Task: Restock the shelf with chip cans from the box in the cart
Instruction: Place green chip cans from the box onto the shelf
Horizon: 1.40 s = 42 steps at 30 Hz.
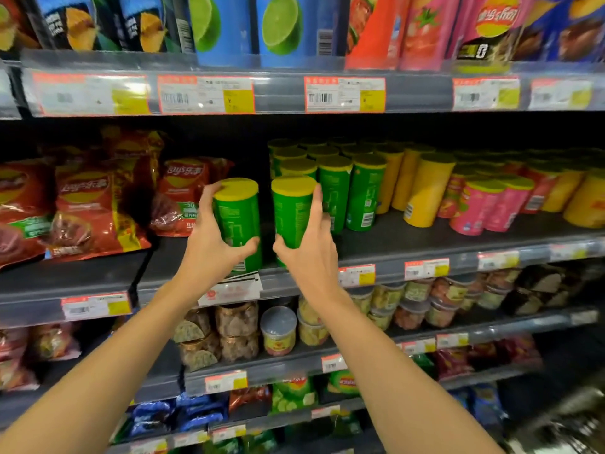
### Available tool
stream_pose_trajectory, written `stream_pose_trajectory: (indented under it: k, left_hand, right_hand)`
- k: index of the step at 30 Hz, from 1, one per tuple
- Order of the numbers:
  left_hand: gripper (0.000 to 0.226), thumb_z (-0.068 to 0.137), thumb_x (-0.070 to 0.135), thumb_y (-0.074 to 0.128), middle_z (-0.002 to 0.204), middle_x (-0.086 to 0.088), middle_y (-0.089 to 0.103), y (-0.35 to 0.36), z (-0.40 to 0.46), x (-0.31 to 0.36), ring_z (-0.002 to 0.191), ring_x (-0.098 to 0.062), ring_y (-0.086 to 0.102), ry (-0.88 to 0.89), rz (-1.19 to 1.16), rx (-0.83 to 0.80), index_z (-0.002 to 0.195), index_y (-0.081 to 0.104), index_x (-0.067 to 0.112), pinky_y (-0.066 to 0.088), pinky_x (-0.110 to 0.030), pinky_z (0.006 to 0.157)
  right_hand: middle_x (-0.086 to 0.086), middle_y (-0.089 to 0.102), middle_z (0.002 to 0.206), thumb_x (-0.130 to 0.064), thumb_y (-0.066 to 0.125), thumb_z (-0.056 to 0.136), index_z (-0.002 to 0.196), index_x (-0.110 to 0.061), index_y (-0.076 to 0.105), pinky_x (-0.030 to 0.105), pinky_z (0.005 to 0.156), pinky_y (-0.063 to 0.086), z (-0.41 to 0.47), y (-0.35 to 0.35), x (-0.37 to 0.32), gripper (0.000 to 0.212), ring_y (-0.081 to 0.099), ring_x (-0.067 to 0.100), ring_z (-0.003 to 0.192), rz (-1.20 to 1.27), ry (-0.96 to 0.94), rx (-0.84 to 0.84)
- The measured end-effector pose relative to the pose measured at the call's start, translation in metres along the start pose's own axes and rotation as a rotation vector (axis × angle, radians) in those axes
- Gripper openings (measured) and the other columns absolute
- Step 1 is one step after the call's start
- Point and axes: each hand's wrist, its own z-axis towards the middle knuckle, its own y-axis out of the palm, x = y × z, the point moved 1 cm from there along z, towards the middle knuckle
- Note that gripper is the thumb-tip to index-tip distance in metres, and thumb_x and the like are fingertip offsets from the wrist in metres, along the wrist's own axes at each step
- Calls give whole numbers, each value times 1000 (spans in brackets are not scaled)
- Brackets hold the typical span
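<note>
A: Where is open room found on the dark grey metal shelf (425, 239)?

B: A bare strip is seen along the front edge, right of the two green cylindrical chip cans with yellow lids (240, 224), each of which is gripped by the left hand (212, 247) and the right hand (311, 253). A dark gap is also left between the cans and the red foil chip bags (183, 198).

A: What is blocked?

B: Passage rearward is closed by the rows of standing green cans (334, 191). To the right, the yellow cylindrical cans (425, 191) and pink cylindrical cans (478, 208) are encountered. Overhead clearance is limited by the upper shelf's price-label rail (278, 93).
</note>
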Motion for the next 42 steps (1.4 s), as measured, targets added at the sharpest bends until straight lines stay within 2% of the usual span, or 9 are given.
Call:
stream_pose_trajectory:
  k: [3,6,11,21,25,31,36,39,42]
  left_hand:
    - [102,73,17,84,123,3,52,-4,2,-6,97,9,57,3,1,-44,122,10,65,42,0,73]
    - [104,73,13,84,120,4,49,-5,2,-5,94,25,50,24,-5,-55,119,10,69,38,4,71]
    - [100,73,8,84,113,12,50,-4,2,-4,93,26,50,41,-41,-68,120,14,62,39,4,71]
    - [96,73,7,83,121,3,46,-3,-1,0,95,27,48,40,-49,-82,132,16,43,37,5,73]
    - [96,72,7,84,118,22,46,-6,0,-1,97,21,53,43,-79,-98,130,19,46,41,2,75]
    - [96,73,7,84,121,4,48,-7,0,1,94,22,53,40,-74,-112,132,17,44,42,2,73]
    - [96,72,7,85,115,26,44,-8,1,1,96,23,52,42,-73,-116,133,18,39,41,2,75]
    - [96,72,9,85,116,13,48,-10,1,2,96,24,51,39,-66,-107,133,18,41,39,3,76]
    - [98,72,12,86,120,5,48,-11,0,4,97,27,47,48,-50,-104,127,15,51,38,4,78]
  right_hand:
    - [12,45,133,-39,69,87,150,-41,-20,40,79,52,4,-17,19,109,58,33,107,3,57,-9]
    - [10,44,130,-37,69,86,154,-38,-15,44,82,52,10,-38,43,108,56,33,108,5,110,22]
    - [7,43,122,-36,72,83,154,-36,-13,47,80,52,21,-63,73,110,56,34,103,-46,191,44]
    - [11,40,142,-38,72,84,154,-40,-14,45,85,50,34,-78,99,112,55,40,114,-96,277,78]
    - [10,42,138,-38,71,84,156,-36,-12,46,83,50,36,-75,100,110,56,40,113,-136,286,90]
    - [12,41,142,-39,70,87,157,-32,-10,47,85,49,42,-75,98,106,55,42,116,-141,289,78]
    - [7,42,144,-42,70,86,158,-33,-1,48,88,48,41,-74,102,102,54,40,120,-85,297,99]
    - [5,41,148,-48,69,86,157,-33,0,48,91,46,38,-74,105,101,50,37,126,-67,296,61]
    - [7,41,149,-65,59,86,157,-27,6,49,105,41,26,-78,119,97,40,30,135,-118,267,2]
